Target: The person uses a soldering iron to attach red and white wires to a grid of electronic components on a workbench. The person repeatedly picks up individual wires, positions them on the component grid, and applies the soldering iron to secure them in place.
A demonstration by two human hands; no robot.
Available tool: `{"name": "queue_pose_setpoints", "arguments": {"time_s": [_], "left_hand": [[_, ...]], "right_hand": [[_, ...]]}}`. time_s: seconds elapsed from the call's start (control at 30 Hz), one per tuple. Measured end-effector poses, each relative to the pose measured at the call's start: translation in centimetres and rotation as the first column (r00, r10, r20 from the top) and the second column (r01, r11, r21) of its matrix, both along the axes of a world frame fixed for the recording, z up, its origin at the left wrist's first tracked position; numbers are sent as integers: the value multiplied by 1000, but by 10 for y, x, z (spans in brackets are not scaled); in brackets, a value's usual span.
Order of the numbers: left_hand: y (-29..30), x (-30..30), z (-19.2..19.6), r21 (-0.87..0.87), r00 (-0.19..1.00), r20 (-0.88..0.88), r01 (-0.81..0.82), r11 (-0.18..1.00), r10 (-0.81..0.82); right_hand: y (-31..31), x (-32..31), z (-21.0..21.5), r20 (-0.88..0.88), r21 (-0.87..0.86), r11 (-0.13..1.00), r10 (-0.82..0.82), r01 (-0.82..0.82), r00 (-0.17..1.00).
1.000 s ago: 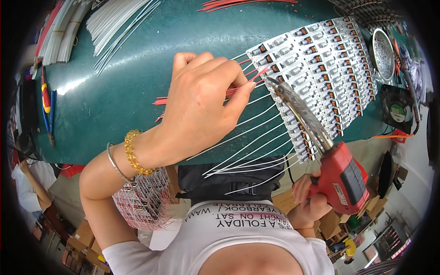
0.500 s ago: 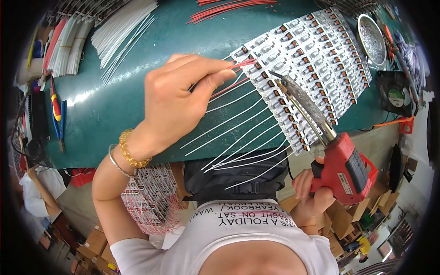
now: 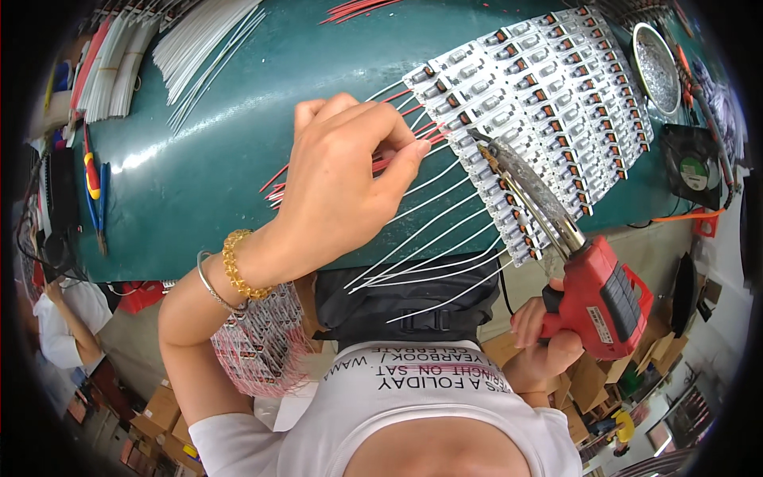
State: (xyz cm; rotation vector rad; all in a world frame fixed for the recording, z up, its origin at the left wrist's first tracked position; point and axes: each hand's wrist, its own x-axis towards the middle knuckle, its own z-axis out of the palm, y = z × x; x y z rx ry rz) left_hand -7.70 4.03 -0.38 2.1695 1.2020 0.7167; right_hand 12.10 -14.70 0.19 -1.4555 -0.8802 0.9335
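Observation:
My left hand (image 3: 342, 183) is closed in a pinch on several thin red wires (image 3: 274, 189), whose ends reach the left edge of a panel of small circuit boards (image 3: 517, 103). My right hand (image 3: 544, 338) grips a red soldering gun (image 3: 600, 298) by its handle. The gun's dark tip is over the panel's leftmost row, close to the red wire ends; whether it touches is unclear. White wires (image 3: 433, 234) fan out from that same row toward my lap. Part of the red bundle is hidden by my fingers.
Bundles of white wires (image 3: 195, 48) and loose red wires (image 3: 358, 9) lie at the far side of the green table (image 3: 191, 199). Pliers (image 3: 97, 199) rest at the left. A metal bowl (image 3: 658, 70) and a black fan (image 3: 690, 163) stand at the right.
My left hand has moved right and slightly down along the panel's edge, with the red wires still in its pinch. The soldering gun stays nearly in place over the row.

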Motion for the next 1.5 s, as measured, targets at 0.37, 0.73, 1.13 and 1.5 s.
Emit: {"name": "queue_pose_setpoints", "arguments": {"time_s": [0.37, 0.73, 1.13, 1.5], "left_hand": [[3, -3, 1, -20, 999, -6, 52, 998, -52], [3, -3, -1, 0, 999, -2, 49, 999, -49], [-5, 2, 1, -9, 999, 19, 43, 999, -43], [-7, 5, -3, 55, 998, -29, 64, 996, -63]], "right_hand": [[4, -8, 7, -19, -51, 998, -22, 21, 1000], [3, -8, 8, 22, -23, 999, -41, 41, 999], [-6, -8, 11, -26, -4, 999, -53, 53, 998], [-10, -5, 6, 1, -27, 1000, 2, -2, 1000]]}}
